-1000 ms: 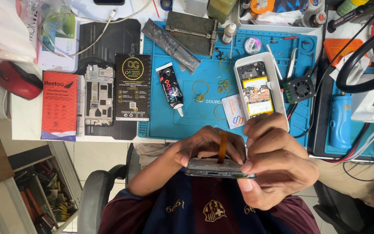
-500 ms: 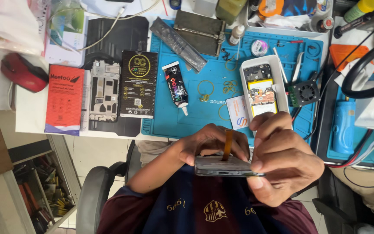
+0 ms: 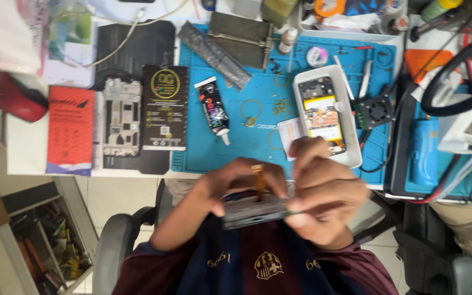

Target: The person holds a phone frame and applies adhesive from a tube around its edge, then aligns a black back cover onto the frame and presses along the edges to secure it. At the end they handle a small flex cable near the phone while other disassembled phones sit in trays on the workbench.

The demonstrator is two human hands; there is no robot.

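Both of my hands hold a thin grey phone panel [image 3: 258,210] edge-on in front of my chest, below the table's front edge. My left hand [image 3: 236,180] grips its left end and top. My right hand [image 3: 323,202] pinches its right end, fingers curled over it. A narrow orange flex cable [image 3: 259,183] stands up from the panel between the two hands. The panel is blurred and its face is hidden.
A blue work mat [image 3: 247,142] carries a black glue tube [image 3: 214,106], wire rings, and a white tray [image 3: 350,136] holding an opened phone [image 3: 320,112]. To the left lie a black box [image 3: 165,106], a phone frame [image 3: 121,117], a red box [image 3: 71,128] and a red mouse [image 3: 15,98]. A small fan [image 3: 375,112] and cables sit on the right.
Both hands with the panel have stayed together in front of my chest, shifting slightly to the right. The view has drifted a little over the table.
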